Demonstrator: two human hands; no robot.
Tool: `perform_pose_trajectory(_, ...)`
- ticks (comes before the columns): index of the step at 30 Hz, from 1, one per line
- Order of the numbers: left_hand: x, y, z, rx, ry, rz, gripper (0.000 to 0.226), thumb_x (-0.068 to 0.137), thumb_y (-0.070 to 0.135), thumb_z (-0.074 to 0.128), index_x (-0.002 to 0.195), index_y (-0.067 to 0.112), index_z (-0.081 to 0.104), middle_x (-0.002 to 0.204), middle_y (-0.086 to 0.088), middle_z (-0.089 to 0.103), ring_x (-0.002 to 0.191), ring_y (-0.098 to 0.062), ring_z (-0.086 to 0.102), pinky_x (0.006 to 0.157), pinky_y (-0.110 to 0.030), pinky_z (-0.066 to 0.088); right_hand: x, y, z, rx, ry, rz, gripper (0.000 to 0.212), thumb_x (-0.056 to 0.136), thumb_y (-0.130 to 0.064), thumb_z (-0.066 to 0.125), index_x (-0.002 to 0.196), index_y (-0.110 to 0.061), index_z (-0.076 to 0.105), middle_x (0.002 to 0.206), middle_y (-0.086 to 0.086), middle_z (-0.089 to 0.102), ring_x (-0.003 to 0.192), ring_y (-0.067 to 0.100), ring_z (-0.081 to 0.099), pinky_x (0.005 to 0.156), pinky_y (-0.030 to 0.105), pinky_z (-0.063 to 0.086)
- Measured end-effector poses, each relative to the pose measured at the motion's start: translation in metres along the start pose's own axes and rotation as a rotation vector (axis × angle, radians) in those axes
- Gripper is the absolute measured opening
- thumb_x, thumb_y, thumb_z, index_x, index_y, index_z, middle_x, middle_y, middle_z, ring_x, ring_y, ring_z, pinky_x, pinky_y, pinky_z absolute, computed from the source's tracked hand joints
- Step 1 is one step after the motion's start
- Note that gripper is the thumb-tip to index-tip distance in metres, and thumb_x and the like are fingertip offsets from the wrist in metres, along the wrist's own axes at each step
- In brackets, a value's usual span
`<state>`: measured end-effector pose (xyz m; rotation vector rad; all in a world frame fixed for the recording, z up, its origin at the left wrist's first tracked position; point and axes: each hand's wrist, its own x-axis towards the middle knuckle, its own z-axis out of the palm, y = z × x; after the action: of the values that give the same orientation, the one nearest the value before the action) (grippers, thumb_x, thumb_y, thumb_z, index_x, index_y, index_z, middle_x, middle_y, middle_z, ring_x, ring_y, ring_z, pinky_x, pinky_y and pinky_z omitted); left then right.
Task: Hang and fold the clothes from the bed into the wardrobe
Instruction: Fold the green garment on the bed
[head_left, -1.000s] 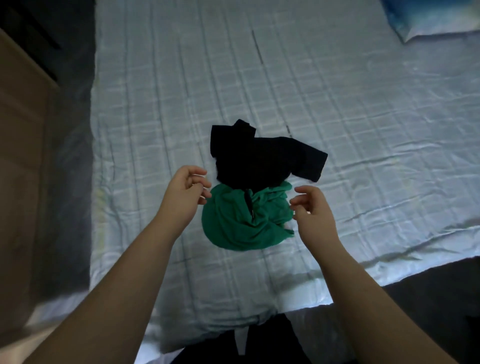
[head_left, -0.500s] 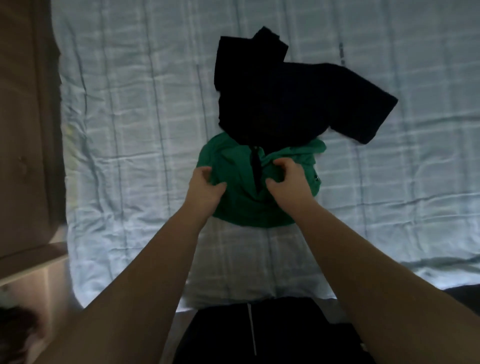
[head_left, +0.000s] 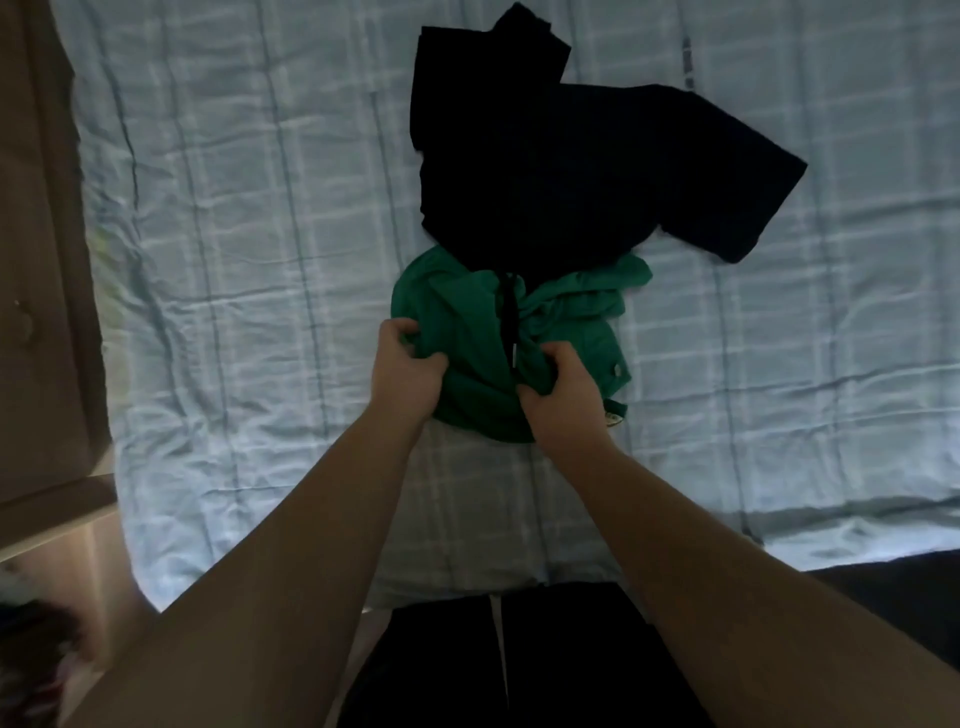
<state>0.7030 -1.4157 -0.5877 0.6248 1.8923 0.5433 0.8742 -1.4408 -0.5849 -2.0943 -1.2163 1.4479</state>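
Left hand (head_left: 410, 366) grips the left side of the green garment (head_left: 470, 345), fingers curled into a bunched fold of cloth. Right hand (head_left: 563, 392) grips the same garment near its middle, thumb and fingers dug into the fabric just right of a dark cord or zipper pull (head_left: 510, 322) that runs down its front. Both hands are clamped on cloth, neither spread flat. The green garment lies crumpled on the bed (head_left: 234, 249), near the person's edge of it.

The black garment (head_left: 561, 171) lies just beyond, its near edge overlapping the top of the green one, one sleeve flung out to the right. Likely risk: lifting the green piece drags the black one along or off the bed, since the black hem rests on it. The dark cord seems to come from under the black garment; cannot tell which piece it belongs to, so it could snag and tie the two together. Both grips take bunched cloth rather than shoulders or a hem, so the garment would probably come up twisted and need a regrip before hanging or folding.

A wooden panel (head_left: 36, 260), maybe the wardrobe or a bedside unit, stands at the left along the bed. The person's dark trousers (head_left: 519, 670) show at the bottom. Nothing lies between hands and garment.
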Motion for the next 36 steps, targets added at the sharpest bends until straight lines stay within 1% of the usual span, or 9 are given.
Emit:
perform_pose_trajectory(3, -0.009, -0.001, -0.022, 0.034, 0.032, 0.085, 0.035, 0.087, 0.002, 0.056, 0.114, 0.024, 0.05, 0.101, -0.006, 0.065, 0.084, -0.021, 0.066, 0.064, -0.033, 0.057, -0.026, -0.007, 0.005, 0.107, -0.094, -0.039, 0.035, 0.087, -0.012, 0.072, 0.117, -0.021, 0.056, 0.102, -0.009, 0.061, 0.091, 0.004, 0.057, 0.08, 0.016, 0.047)
perform_pose_trajectory(6, -0.016, -0.009, -0.049, 0.149, 0.093, 0.133, 0.037, 0.086, 0.0, 0.052, 0.114, 0.025, 0.053, 0.099, 0.003, 0.063, 0.083, -0.016, 0.063, 0.062, -0.025, 0.05, -0.039, 0.002, 0.009, 0.114, -0.323, -0.042, 0.043, 0.089, -0.004, 0.066, 0.128, -0.021, 0.059, 0.114, -0.006, 0.062, 0.107, 0.009, 0.059, 0.097, 0.028, 0.051)
perform_pose_trajectory(12, -0.011, -0.018, -0.061, 0.301, 0.099, 0.152, 0.048, 0.081, 0.003, 0.058, 0.126, 0.017, 0.056, 0.124, -0.006, 0.06, 0.108, -0.021, 0.06, 0.089, -0.033, 0.053, -0.032, 0.03, -0.007, 0.045, 0.061, 0.134, 0.042, 0.083, 0.004, 0.052, 0.113, -0.025, 0.06, 0.11, -0.003, 0.063, 0.099, 0.014, 0.06, 0.069, 0.019, 0.047)
perform_pose_trajectory(15, -0.018, -0.012, -0.047, 0.322, 0.136, 0.285, 0.042, 0.078, -0.002, 0.053, 0.114, 0.019, 0.063, 0.116, -0.001, 0.06, 0.103, -0.013, 0.059, 0.09, -0.027, 0.051, -0.022, 0.045, -0.002, -0.032, -0.042, 0.256, 0.046, 0.082, -0.012, 0.065, 0.126, -0.015, 0.051, 0.117, 0.007, 0.059, 0.101, 0.024, 0.063, 0.073, 0.035, 0.056)
perform_pose_trajectory(19, -0.032, -0.013, -0.023, 0.266, -0.087, 0.266, 0.035, 0.084, -0.009, 0.049, 0.094, 0.021, 0.063, 0.09, 0.005, 0.063, 0.082, -0.007, 0.058, 0.076, -0.012, 0.047, -0.025, 0.047, 0.012, -0.129, -0.123, 0.296, 0.078, 0.078, -0.026, 0.076, 0.143, -0.015, 0.034, 0.137, 0.012, 0.042, 0.121, 0.031, 0.051, 0.099, 0.043, 0.05)
perform_pose_trajectory(22, -0.039, -0.022, -0.015, 0.351, -0.276, 0.194, 0.027, 0.086, -0.006, 0.054, 0.1, 0.016, 0.063, 0.092, 0.001, 0.062, 0.075, -0.008, 0.054, 0.063, -0.006, 0.044, -0.025, 0.041, 0.021, -0.185, -0.096, 0.329, 0.081, 0.078, -0.028, 0.076, 0.143, -0.012, 0.03, 0.136, 0.015, 0.039, 0.119, 0.035, 0.05, 0.098, 0.046, 0.048)
perform_pose_trajectory(27, -0.048, -0.021, -0.022, 0.28, -0.235, 0.168, 0.029, 0.087, -0.007, 0.054, 0.109, 0.012, 0.062, 0.09, 0.003, 0.058, 0.07, -0.007, 0.05, 0.063, -0.009, 0.044, -0.014, 0.015, 0.005, 0.251, -0.206, 0.561, 0.02, 0.082, -0.002, 0.06, 0.102, -0.002, 0.059, 0.089, 0.014, 0.055, 0.067, 0.021, 0.048, 0.053, 0.028, 0.035)
perform_pose_trajectory(30, -0.056, -0.008, -0.035, 0.244, -0.236, 0.19, 0.03, 0.087, -0.006, 0.054, 0.102, 0.02, 0.06, 0.091, 0.004, 0.06, 0.072, -0.008, 0.052, 0.069, -0.019, 0.048, -0.021, -0.024, -0.024, 0.45, -0.217, 0.514, 0.01, 0.082, -0.003, 0.057, 0.087, -0.01, 0.061, 0.083, 0.011, 0.057, 0.071, 0.021, 0.051, 0.064, 0.032, 0.048)
perform_pose_trajectory(36, -0.091, 0.06, -0.067, 0.158, -0.197, 0.359, 0.029, 0.09, -0.006, 0.051, 0.107, 0.016, 0.059, 0.104, -0.005, 0.062, 0.089, -0.016, 0.058, 0.073, -0.011, 0.047, -0.051, -0.116, -0.075, 1.019, -0.323, 0.424, 0.039, 0.089, -0.002, 0.046, 0.125, 0.003, 0.059, 0.121, 0.026, 0.067, 0.112, 0.041, 0.065, 0.09, 0.059, 0.054)
